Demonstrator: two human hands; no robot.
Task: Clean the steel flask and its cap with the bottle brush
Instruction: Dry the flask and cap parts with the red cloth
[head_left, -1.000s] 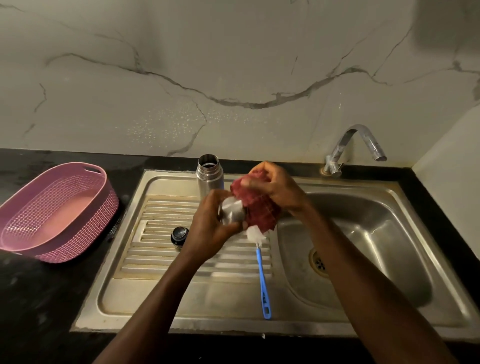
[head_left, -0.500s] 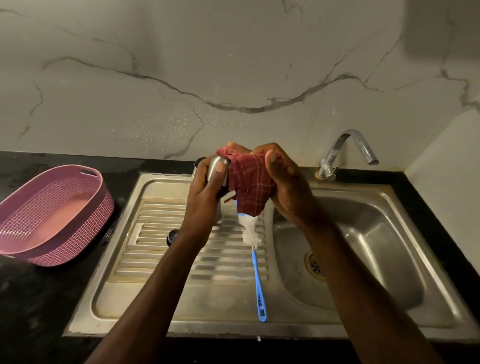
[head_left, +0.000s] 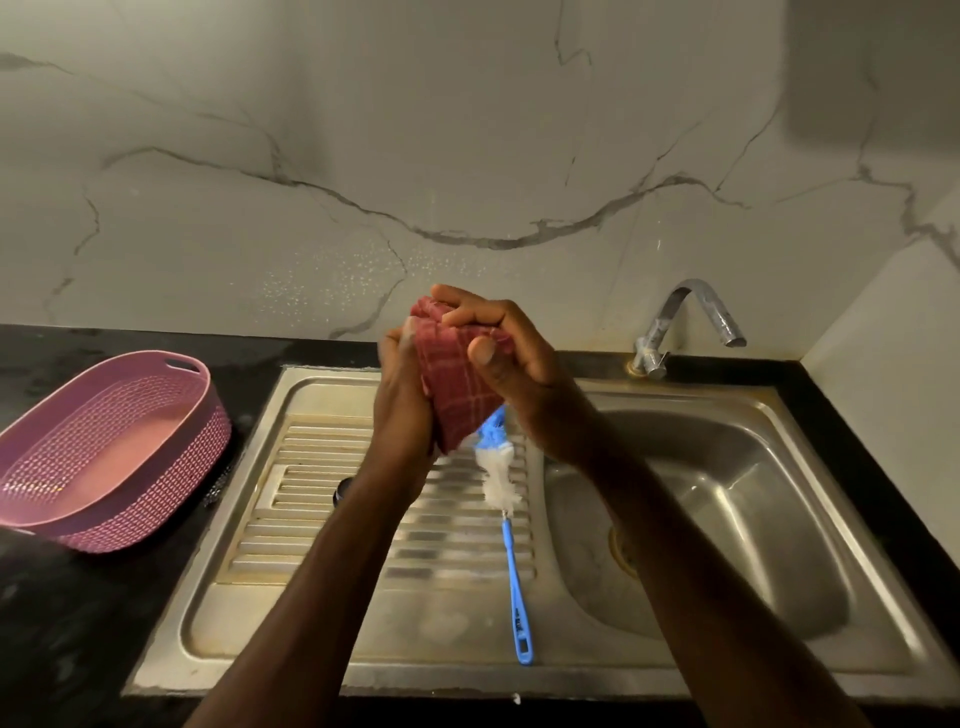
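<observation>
Both hands are raised above the draining board of the steel sink (head_left: 332, 613), meeting around a red checked cloth (head_left: 451, 385). The left hand (head_left: 402, 395) is curled against the cloth's left side; whatever it wraps is hidden, presumably the cap, though no steel shows. The right hand (head_left: 511, 358) grips the cloth from above and the right, fingers folded over its top edge and thumb pressed on its face.

The bottle brush (head_left: 511, 551) lies on the draining board directly below the hands. Its long axis runs nearly front to back: white bristle head towards the wall, just beneath the hanging cloth, blue handle towards the viewer and ending close to the sink's front rim. It lies nearer the right hand, between the ribs and the basin (head_left: 727, 519).

A small dark round part (head_left: 344, 489) sits on the ribs, half hidden by the left forearm. The flask body cannot be seen; it may stand behind the hands. A pink basket (head_left: 104, 447) rests on the black counter (head_left: 78, 649) at left; the tap (head_left: 685, 317) stands at the rear right.
</observation>
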